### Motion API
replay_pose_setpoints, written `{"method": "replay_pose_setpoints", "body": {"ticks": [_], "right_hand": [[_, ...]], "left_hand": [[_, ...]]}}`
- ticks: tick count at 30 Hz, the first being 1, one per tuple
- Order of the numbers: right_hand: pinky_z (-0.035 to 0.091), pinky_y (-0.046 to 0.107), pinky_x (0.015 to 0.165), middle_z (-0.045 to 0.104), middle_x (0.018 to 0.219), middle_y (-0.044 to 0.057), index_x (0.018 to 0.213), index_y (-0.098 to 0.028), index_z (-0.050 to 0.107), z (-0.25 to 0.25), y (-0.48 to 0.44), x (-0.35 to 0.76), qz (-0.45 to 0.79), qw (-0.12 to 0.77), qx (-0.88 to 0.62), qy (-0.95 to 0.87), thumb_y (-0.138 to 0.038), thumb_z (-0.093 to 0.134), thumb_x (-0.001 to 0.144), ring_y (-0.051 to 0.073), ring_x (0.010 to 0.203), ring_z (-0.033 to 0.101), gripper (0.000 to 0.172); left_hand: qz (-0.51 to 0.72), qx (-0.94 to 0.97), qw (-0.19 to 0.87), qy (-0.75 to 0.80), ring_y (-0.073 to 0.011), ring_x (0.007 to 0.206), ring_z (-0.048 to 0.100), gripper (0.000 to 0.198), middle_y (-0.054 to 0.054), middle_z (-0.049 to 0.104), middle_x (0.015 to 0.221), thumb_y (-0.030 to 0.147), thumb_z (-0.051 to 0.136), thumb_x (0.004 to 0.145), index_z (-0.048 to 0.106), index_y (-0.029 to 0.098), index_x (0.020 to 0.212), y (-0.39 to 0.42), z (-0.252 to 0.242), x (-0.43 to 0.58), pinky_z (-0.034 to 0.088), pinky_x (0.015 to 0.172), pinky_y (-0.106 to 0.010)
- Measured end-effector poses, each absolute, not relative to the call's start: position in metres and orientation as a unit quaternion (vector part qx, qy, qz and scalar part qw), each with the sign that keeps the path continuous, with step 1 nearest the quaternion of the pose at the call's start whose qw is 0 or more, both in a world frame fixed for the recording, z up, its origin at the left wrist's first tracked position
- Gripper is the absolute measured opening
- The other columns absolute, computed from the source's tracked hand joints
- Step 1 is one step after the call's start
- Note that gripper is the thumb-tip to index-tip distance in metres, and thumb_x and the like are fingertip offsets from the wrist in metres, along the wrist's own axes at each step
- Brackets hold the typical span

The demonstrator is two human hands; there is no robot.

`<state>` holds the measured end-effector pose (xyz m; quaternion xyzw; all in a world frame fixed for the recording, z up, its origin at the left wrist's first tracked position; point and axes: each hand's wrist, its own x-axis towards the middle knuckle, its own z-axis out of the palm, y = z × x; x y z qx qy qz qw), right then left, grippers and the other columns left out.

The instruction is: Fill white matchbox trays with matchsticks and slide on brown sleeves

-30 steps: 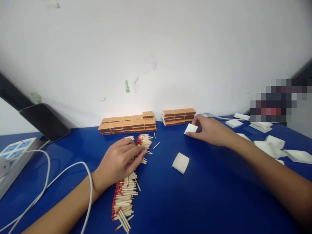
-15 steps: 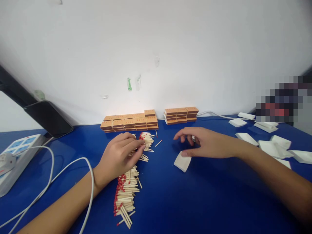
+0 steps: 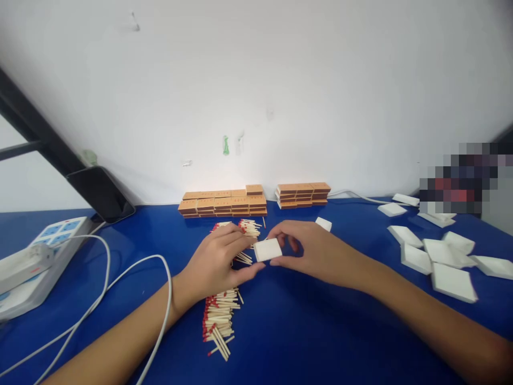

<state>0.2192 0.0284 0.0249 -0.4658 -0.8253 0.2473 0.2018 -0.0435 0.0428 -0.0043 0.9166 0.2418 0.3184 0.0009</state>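
A small white matchbox tray (image 3: pixel 268 250) is held above the blue table between my two hands, its plain face turned toward me. My left hand (image 3: pixel 222 256) grips its left edge with thumb and fingers. On the opposite edge, the thumb and fingers of my right hand (image 3: pixel 306 248) close on the tray. Loose red-headed matches (image 3: pixel 220 315) lie in a row below and behind my left hand, which hides part of them. Another white tray (image 3: pixel 323 223) shows just behind my right hand.
Orange-brown matchboxes stand against the wall in a longer stack (image 3: pixel 222 203) and a shorter stack (image 3: pixel 303 195). Several white trays (image 3: pixel 452 280) lie scattered on the right. At left are a power strip (image 3: pixel 60 235), a looping white cable (image 3: pixel 166 278) and a dark phone-like slab (image 3: pixel 100 192).
My right hand has moved left with the white tray, lifting it to my left hand, which now grips it too. The view has shifted slightly.
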Motion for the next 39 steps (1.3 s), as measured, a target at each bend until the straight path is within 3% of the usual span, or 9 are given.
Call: {"method": "replay_pose_setpoints", "body": {"ticks": [4, 7, 11, 15, 21, 26, 33, 36, 39], "right_hand": [[0.048, 0.030, 0.067, 0.071, 0.096, 0.004, 0.127, -0.022, 0.064, 0.029, 0.057, 0.215, 0.307, 0.200, -0.421, -0.830, -0.045, 0.074, 0.090, 0.018, 0.077, 0.063, 0.045], [0.048, 0.032, 0.069, 0.072, 0.096, 0.008, 0.120, -0.017, 0.066, 0.021, 0.093, 0.217, 0.205, 0.202, -0.448, -0.847, -0.031, 0.051, 0.103, 0.018, 0.077, 0.063, 0.027], [0.045, 0.034, 0.082, 0.072, 0.098, 0.008, 0.103, -0.020, 0.070, 0.006, 0.124, 0.215, 0.164, 0.161, -0.431, -0.873, -0.013, 0.056, 0.093, 0.022, 0.091, 0.063, 0.018], [0.042, 0.033, 0.075, 0.068, 0.091, 0.007, 0.088, -0.020, 0.065, 0.000, 0.123, 0.217, 0.158, 0.124, -0.433, -0.879, -0.018, 0.063, 0.092, 0.022, 0.084, 0.060, 0.005], [0.044, 0.033, 0.072, 0.067, 0.089, 0.008, 0.087, -0.021, 0.059, 0.006, 0.106, 0.220, 0.177, 0.110, -0.451, -0.868, -0.030, 0.056, 0.100, 0.021, 0.080, 0.060, 0.016], [0.045, 0.033, 0.076, 0.069, 0.098, 0.008, 0.093, -0.021, 0.060, 0.013, 0.084, 0.218, 0.186, 0.141, -0.459, -0.857, -0.033, 0.052, 0.103, 0.021, 0.085, 0.061, 0.017], [0.042, 0.031, 0.064, 0.068, 0.080, 0.001, 0.101, -0.023, 0.065, -0.008, 0.048, 0.218, 0.236, 0.226, -0.533, -0.781, -0.033, 0.057, 0.099, 0.017, 0.068, 0.058, 0.013], [0.041, 0.031, 0.063, 0.068, 0.076, -0.001, 0.097, -0.023, 0.063, -0.017, 0.046, 0.208, 0.196, 0.247, -0.563, -0.764, -0.026, 0.055, 0.097, 0.017, 0.065, 0.059, 0.008], [0.040, 0.031, 0.064, 0.071, 0.078, 0.001, 0.089, -0.023, 0.062, -0.016, 0.048, 0.198, 0.173, 0.250, -0.580, -0.756, -0.031, 0.057, 0.098, 0.018, 0.069, 0.062, 0.013]], "left_hand": [[0.352, 0.891, -0.022, 0.285, -0.0240, 0.083, 0.063, 0.029, -0.008, 0.074, 0.087, 0.036, 0.073, 0.096, 0.073, 0.013, 0.114, 0.055, -0.006, -0.051, 0.056, 0.076, -0.040], [0.396, 0.847, -0.063, 0.348, -0.0252, 0.085, 0.065, 0.028, -0.009, 0.075, 0.089, 0.037, 0.072, 0.096, 0.074, 0.013, 0.112, 0.061, -0.004, -0.056, 0.056, 0.076, -0.041], [0.413, 0.821, -0.076, 0.388, -0.0254, 0.088, 0.068, 0.027, -0.008, 0.077, 0.092, 0.038, 0.070, 0.096, 0.074, 0.015, 0.111, 0.063, -0.002, -0.060, 0.056, 0.078, -0.041], [0.415, 0.828, -0.087, 0.367, -0.0254, 0.085, 0.068, 0.030, -0.008, 0.076, 0.089, 0.038, 0.069, 0.098, 0.073, 0.013, 0.113, 0.061, -0.002, -0.058, 0.057, 0.076, -0.041], [0.390, 0.844, -0.094, 0.355, -0.0266, 0.086, 0.067, 0.032, -0.009, 0.075, 0.090, 0.038, 0.069, 0.098, 0.073, 0.012, 0.116, 0.058, -0.003, -0.054, 0.058, 0.075, -0.042], [0.374, 0.848, -0.098, 0.362, -0.0275, 0.087, 0.068, 0.033, -0.011, 0.076, 0.091, 0.040, 0.069, 0.098, 0.074, 0.012, 0.115, 0.059, -0.004, -0.055, 0.058, 0.077, -0.043], [0.368, 0.849, -0.086, 0.369, -0.0274, 0.090, 0.068, 0.033, -0.010, 0.076, 0.094, 0.037, 0.070, 0.097, 0.074, 0.013, 0.120, 0.059, -0.005, -0.055, 0.059, 0.080, -0.043], [0.369, 0.849, -0.088, 0.368, -0.0273, 0.090, 0.068, 0.033, -0.010, 0.076, 0.093, 0.038, 0.069, 0.097, 0.074, 0.012, 0.119, 0.058, -0.005, -0.055, 0.059, 0.080, -0.043], [0.374, 0.847, -0.088, 0.367, -0.0267, 0.090, 0.068, 0.031, -0.010, 0.076, 0.093, 0.035, 0.069, 0.097, 0.074, 0.013, 0.118, 0.058, -0.004, -0.055, 0.059, 0.080, -0.043]]}}
